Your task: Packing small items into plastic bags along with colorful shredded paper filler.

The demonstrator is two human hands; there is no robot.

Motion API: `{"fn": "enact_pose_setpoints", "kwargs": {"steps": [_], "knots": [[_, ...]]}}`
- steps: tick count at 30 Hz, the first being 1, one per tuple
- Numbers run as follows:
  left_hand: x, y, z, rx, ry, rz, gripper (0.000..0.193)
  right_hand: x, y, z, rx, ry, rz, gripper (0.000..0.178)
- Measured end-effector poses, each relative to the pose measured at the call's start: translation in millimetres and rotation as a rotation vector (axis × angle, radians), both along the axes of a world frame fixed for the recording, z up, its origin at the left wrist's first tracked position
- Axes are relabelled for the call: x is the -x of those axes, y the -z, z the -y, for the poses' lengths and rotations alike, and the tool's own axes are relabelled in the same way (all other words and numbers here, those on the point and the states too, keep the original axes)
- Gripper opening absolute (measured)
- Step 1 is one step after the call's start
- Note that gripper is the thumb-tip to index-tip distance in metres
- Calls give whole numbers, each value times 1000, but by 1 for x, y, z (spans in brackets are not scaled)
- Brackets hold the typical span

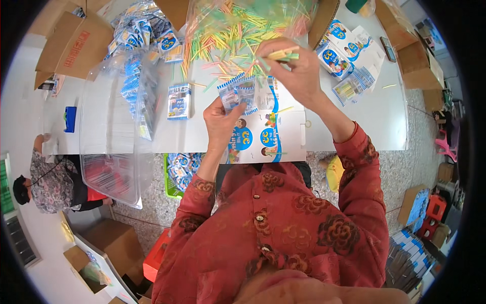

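Note:
My left hand [220, 121] holds a small clear packet [237, 96] with blue-and-white edging, its thumb pressed on the front. Up and to the right, my right hand [302, 73] is closed round a small bunch of thin pastel sticks [282, 53], yellow, pink and green. Beyond both hands a big heap of the same sticks [238, 35] spills from a clear plastic bag [202, 12]. Beneath my hands lies a printed white card sheet [291, 129] with blue pictures. Left of my left hand, another packet [179, 102] lies flat on the table.
A clear plastic tub [106, 101] with packets stands on the left, by a packet pile [139, 30]. More printed cards [349, 43] and a filled packet [354, 86] lie at right. Cardboard boxes [76, 43] flank the white table [385, 116]. Another person [53, 182] is at far left.

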State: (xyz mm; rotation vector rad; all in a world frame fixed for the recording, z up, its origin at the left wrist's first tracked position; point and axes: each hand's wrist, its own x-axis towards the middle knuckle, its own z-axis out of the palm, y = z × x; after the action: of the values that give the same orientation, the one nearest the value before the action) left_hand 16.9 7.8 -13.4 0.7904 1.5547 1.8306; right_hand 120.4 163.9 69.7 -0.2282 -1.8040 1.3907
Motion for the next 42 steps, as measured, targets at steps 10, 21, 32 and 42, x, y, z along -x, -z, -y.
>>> {"fn": "enact_pose_setpoints", "kwargs": {"steps": [10,21,32,42], "knots": [[0,-9,-4,23,-16,97,22,0,7,9,-545,-42,22,17],[9,-3,-13,-15,10,-7,23,10,1,0,43,-152,444,12],[23,4,-25,-7,3,-166,23,23,-5,-13,9,-154,494,19],[31,12,-35,-7,-14,-186,22,35,8,-25,19,-93,473,21]]}}
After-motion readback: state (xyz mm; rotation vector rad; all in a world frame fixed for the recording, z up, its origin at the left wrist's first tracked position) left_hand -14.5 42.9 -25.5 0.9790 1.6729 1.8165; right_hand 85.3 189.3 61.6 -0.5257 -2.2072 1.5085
